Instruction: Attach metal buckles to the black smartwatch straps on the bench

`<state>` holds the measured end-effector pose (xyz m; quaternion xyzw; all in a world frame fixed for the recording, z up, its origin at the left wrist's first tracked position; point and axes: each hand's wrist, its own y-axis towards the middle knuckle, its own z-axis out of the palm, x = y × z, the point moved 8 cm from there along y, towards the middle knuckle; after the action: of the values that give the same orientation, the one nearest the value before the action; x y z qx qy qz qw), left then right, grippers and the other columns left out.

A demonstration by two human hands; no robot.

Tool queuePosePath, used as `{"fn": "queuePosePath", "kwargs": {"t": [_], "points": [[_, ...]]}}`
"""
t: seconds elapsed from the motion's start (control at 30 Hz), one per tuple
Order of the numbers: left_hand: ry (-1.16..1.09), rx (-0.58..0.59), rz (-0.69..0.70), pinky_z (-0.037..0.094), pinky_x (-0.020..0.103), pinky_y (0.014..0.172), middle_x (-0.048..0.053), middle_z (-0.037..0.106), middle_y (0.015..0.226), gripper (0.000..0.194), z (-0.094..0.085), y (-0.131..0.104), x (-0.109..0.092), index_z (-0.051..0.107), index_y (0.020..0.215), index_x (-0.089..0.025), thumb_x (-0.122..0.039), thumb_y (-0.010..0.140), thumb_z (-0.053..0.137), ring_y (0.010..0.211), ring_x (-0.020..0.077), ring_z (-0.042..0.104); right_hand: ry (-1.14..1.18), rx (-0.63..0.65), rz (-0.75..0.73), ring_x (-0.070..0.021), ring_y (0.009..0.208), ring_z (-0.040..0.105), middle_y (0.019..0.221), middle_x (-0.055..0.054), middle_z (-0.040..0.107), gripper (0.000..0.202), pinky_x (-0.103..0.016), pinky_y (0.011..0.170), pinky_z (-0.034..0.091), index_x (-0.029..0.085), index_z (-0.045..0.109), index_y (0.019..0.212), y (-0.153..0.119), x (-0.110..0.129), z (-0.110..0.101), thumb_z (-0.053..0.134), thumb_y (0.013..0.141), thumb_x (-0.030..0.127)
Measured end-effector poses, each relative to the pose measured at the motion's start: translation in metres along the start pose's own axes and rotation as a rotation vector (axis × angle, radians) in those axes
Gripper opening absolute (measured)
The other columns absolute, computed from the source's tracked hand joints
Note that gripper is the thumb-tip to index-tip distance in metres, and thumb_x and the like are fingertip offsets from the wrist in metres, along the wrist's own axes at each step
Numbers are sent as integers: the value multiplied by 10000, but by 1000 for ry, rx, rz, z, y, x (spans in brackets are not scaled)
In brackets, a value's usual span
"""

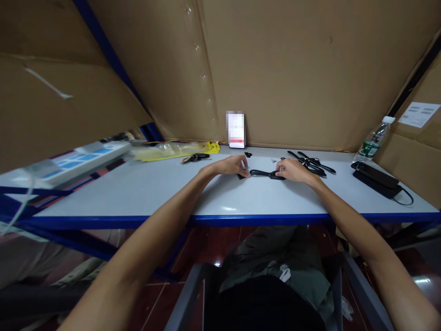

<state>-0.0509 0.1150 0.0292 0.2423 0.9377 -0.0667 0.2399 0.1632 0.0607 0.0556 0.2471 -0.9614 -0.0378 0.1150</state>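
Observation:
A black looped strap (261,173) lies on the white tabletop between my hands, looking like a lanyard or wrist strap. My right hand (292,170) pinches its right end, where a wider black piece shows under the fingers. At the strap's left end is my left hand (234,165), its fingers curled down to the table. A small dark piece peeks out beneath those fingers, too covered to name. Just behind my right hand lie several more black straps (315,165). A small black piece (248,155) rests beyond my left hand.
A lit phone (236,131) leans on the cardboard wall. Yellow-edged plastic bags (172,151), a dark bundle (196,158) and a white power strip (86,161) lie left. At right are a plastic bottle (374,140) and a black case (377,179). The blue table edge (241,220) runs in front.

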Motion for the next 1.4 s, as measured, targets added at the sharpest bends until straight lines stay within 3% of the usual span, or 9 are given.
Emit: {"fn": "queuePosePath", "kwargs": {"t": [0.2, 0.3, 0.4, 0.53, 0.67, 0.8, 0.97, 1.13, 1.4], "points": [[-32, 76, 39, 311, 270, 575, -7, 592, 612, 294, -1, -5, -2, 660, 664, -162, -430, 705, 775, 590, 130, 484, 9, -39, -11, -195, 815, 655, 923, -84, 766, 142, -284, 698, 384, 198, 809, 959, 0, 1, -2, 693, 919, 268], [-102, -51, 107, 302, 251, 551, -17, 540, 565, 287, -17, -11, -12, 624, 615, -158, -379, 755, 743, 550, 105, 450, 84, -138, -24, -189, 791, 659, 876, -77, 766, 146, -285, 716, 410, 187, 808, 930, 0, 4, -10, 671, 918, 236], [-275, -226, 157, 321, 229, 509, -11, 549, 553, 268, -28, -16, -34, 635, 714, -153, -379, 849, 684, 496, 92, 459, 275, -215, -85, -168, 761, 661, 830, -57, 758, 154, -280, 738, 450, 174, 793, 970, -1, 15, -18, 672, 905, 244], [-408, -200, 247, 362, 213, 455, 20, 622, 583, 303, -9, -6, -83, 656, 784, -142, -425, 887, 689, 454, 96, 516, 538, -299, -169, -144, 693, 641, 766, -18, 727, 189, -267, 690, 476, 158, 736, 996, -2, 25, -29, 700, 867, 292], [-452, -269, 309, 430, 219, 455, 54, 663, 650, 386, -5, 9, -112, 673, 784, -126, -493, 903, 681, 502, 126, 598, 689, -356, -88, -125, 569, 585, 662, 6, 665, 120, -240, 559, 449, 168, 657, 839, 1, 4, -36, 710, 822, 274], [-301, -289, 370, 528, 258, 624, 85, 736, 849, 333, -8, 8, -101, 713, 965, -135, -456, 920, 639, 733, 170, 679, 731, -209, -22, -113, 513, 552, 616, -8, 670, 112, -227, 507, 423, 165, 647, 767, 8, -13, -25, 720, 806, 240], [109, -86, 443, 513, 338, 847, 84, 759, 1070, 306, 16, -8, -76, 752, 1109, -206, -321, 837, 671, 934, 220, 683, 564, -128, 33, -117, 593, 605, 631, -7, 694, 57, -218, 585, 436, 144, 709, 732, 13, -23, -9, 694, 786, 135], [318, -115, 392, 460, 341, 818, 93, 745, 1170, 371, 23, -16, -74, 762, 1210, -257, -305, 904, 558, 948, 233, 666, 558, -111, 114, -117, 599, 597, 657, -3, 683, 52, -217, 570, 441, 136, 724, 751, 17, -38, 0, 699, 796, 140], [321, -115, 373, 429, 322, 808, 83, 762, 1186, 375, 19, -18, -81, 779, 1199, -274, -285, 915, 535, 984, 251, 676, 598, 28, 112, -104, 573, 561, 606, 9, 632, 77, -212, 558, 429, 142, 700, 720, 18, -41, 15, 702, 792, 168]]}}
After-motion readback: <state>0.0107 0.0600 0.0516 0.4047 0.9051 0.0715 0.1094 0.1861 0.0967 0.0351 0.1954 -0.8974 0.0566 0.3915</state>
